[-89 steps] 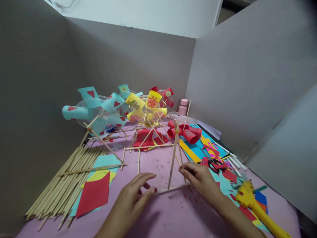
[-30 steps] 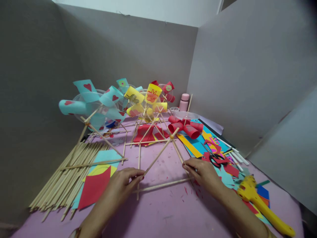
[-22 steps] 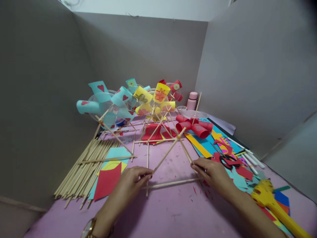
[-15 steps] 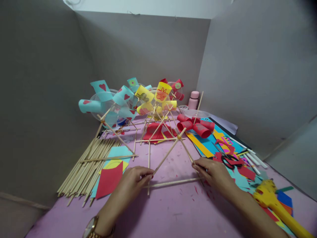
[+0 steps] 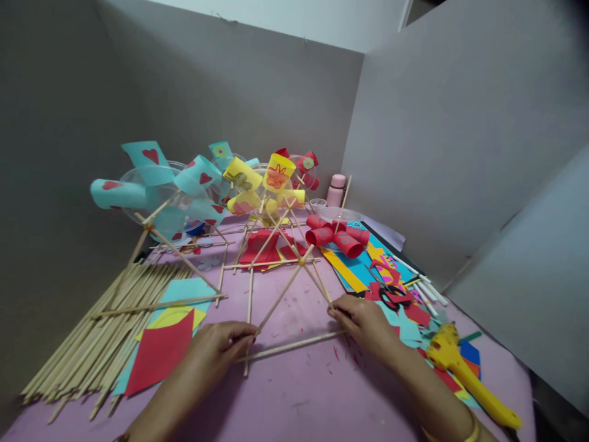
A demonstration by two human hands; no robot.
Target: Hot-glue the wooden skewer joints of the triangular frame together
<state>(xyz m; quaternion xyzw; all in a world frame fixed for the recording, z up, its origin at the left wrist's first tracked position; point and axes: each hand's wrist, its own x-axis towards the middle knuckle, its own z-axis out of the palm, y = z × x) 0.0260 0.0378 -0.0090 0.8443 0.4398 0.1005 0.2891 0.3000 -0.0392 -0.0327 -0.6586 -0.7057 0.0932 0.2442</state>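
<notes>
A frame of thin wooden sticks point(image 5: 278, 299) stands in front of me, its upper sticks crossing at a joint with an orange-brown band or blob. My left hand point(image 5: 221, 347) pinches the lower end of its near left stick. Lower on the near right stick, my right hand point(image 5: 365, 322) has its fingers closed. A bottom stick point(image 5: 294, 347) spans between the two hands. Behind it are finished-looking pinwheels on stick stands: a blue one with red hearts point(image 5: 159, 178), a yellow one point(image 5: 278, 175) and a red one point(image 5: 307, 162). Red paper rolls point(image 5: 347, 244) lie on the right.
Many loose sticks point(image 5: 92, 344) lie at left beside red paper point(image 5: 161, 353). On the right are black-handled scissors point(image 5: 391, 298), paper scraps, white sticks point(image 5: 430, 288) and a yellow glue gun point(image 5: 473, 380). A pink bottle point(image 5: 336, 190) stands at the back, near grey partition walls.
My view has swung to the right, so everything appears further left. Both hands keep their grip on the stick frame, which looks much the same.
</notes>
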